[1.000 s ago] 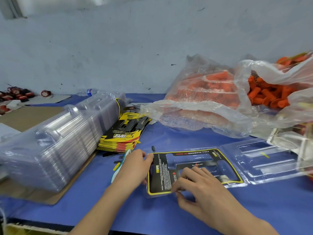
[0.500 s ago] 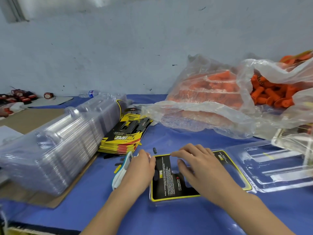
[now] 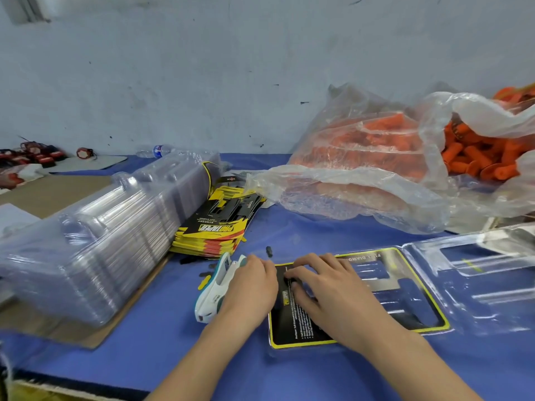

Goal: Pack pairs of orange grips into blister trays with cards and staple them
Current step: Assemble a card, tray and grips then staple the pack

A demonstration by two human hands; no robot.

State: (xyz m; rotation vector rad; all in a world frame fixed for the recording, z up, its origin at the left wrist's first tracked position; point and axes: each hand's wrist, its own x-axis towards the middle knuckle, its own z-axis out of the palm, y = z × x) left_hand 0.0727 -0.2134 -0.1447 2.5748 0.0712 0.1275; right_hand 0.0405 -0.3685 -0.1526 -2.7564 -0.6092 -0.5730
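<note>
All of this job lies on one blue bench, and I place everything from the black and yellow card under my hands. Beyond the card and to its right slump two clear bags: the nearer bag is folded over its load, the farther one gapes and shows loose orange grips. Left of the card a long stack of blister trays lies on its side. The card itself sits in the left half of an open blister tray, whose clear other half spreads flat to the card's right; I see no grip in either half. Beyond the card's left corner is the pile of spare cards. My right hand lies on the card's left part, fingers spread and gently bent, tips pressing down, holding nothing. My left hand rests at the card's left edge, fingers turned down; whether it pinches that edge I cannot tell. Touching that hand, on its side away from the card, is the white and teal stapler. A small black bit lies just beyond the card's left corner. I judge I am seating the card flat in its half; next I need a pair of grips from the open bag laid into the hollows, then the clear half folded over and the stapler taken up
</note>
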